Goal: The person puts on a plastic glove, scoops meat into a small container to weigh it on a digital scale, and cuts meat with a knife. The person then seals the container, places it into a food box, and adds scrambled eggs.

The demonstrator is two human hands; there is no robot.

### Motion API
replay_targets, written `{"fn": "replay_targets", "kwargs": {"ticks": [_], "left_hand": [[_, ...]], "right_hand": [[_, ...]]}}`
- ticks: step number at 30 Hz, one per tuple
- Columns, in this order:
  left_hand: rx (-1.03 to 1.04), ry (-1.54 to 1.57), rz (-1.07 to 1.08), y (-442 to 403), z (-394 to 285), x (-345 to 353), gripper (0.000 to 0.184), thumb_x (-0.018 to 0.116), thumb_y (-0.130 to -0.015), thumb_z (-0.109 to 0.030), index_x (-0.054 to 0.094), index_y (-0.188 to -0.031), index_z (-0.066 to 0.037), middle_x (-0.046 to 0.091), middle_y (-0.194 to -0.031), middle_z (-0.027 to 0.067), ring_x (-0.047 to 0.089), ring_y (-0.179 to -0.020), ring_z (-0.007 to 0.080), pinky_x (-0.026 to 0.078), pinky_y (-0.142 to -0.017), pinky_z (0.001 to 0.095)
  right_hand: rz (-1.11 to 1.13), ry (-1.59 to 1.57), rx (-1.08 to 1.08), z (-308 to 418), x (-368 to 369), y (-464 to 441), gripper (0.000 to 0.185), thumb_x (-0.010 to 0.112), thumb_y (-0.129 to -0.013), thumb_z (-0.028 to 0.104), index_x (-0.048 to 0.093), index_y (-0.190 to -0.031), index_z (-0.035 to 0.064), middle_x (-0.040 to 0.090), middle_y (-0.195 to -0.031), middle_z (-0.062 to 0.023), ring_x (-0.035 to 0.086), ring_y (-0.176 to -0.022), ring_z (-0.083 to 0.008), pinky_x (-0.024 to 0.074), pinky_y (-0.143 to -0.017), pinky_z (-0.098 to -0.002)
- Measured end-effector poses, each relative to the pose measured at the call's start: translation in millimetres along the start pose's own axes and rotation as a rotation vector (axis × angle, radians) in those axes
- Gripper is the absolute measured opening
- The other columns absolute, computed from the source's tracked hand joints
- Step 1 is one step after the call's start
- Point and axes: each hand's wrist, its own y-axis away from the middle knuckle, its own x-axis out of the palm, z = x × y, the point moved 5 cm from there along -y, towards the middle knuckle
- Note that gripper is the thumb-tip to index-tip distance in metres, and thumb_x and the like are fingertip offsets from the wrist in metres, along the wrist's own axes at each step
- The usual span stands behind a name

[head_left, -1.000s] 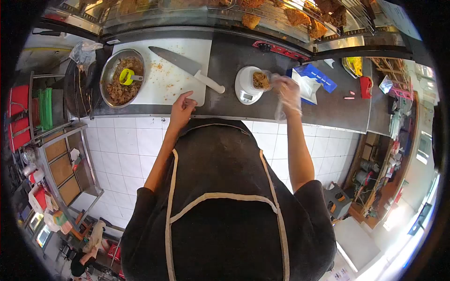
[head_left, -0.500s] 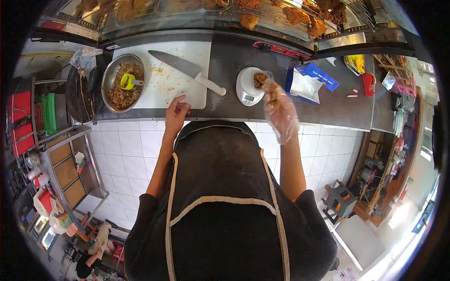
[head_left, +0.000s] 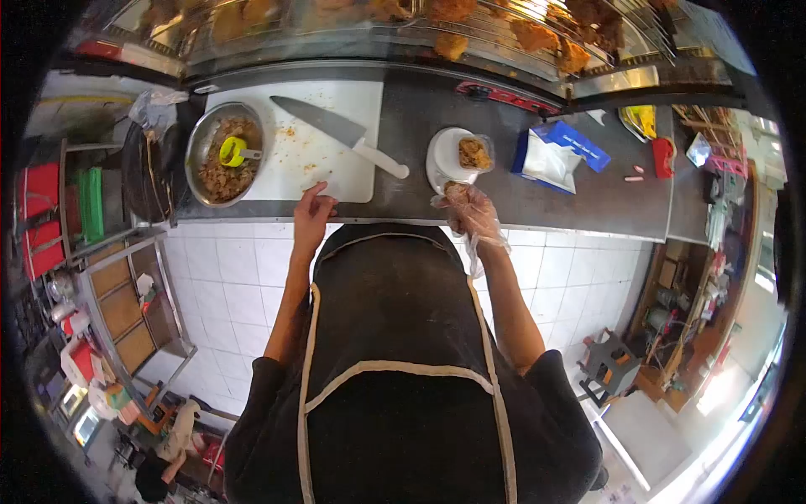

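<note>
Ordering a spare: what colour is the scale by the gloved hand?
The scale is white, clearest in head view.

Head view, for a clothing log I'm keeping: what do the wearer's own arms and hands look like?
The right hand wears a loose, clear plastic glove; the left hand is ungloved. Short, plain dark sleeves leave both forearms uncovered.

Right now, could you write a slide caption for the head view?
The gloved right hand holds food by a white scale; the bare left hand is near the cutting board.
</note>
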Motion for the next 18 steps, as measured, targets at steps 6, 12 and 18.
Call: {"fn": "replay_targets", "kwargs": {"ticks": [6, 12, 18], "left_hand": [[0.051, 0.02, -0.044, 8, 0, -12, 0.034, 0.06, -0.091, -0.009, 0.054, -0.125, -0.004, 0.068, -0.088, 0.009, 0.061, -0.076, 0.0123, 0.051, -0.066, 0.026], [0.056, 0.072, -0.209, 37, -2, -50, 0.035, 0.059, -0.092, -0.009, 0.053, -0.125, -0.001, 0.067, -0.088, 0.0086, 0.061, -0.075, 0.0128, 0.05, -0.065, 0.0256], [-0.028, 0.167, -0.344, 69, 22, -80, 0.033, 0.056, -0.091, -0.009, 0.055, -0.124, -0.003, 0.067, -0.089, 0.0068, 0.061, -0.074, 0.012, 0.049, -0.066, 0.0251]], "right_hand": [[0.105, 0.583, -0.37, 27, 118, -48, 0.031, 0.063, -0.087, 0.024, 0.059, -0.109, 0.002, 0.067, -0.097, -0.0138, 0.062, -0.076, -0.0203, 0.0496, -0.067, -0.0336], [0.028, 1.564, -0.938, -3, 253, -113, 0.042, 0.05, -0.087, 0.018, 0.049, -0.128, 0.0077, 0.048, -0.136, -0.0159, 0.048, -0.123, -0.0334, 0.0385, -0.099, -0.0527], [-0.038, 1.442, -1.232, -1, 232, -86, 0.06, 0.049, -0.089, 0.023, 0.031, -0.146, 0.0122, 0.036, -0.139, -0.0237, 0.041, -0.128, -0.0337, 0.0355, -0.102, -0.0565]]}}
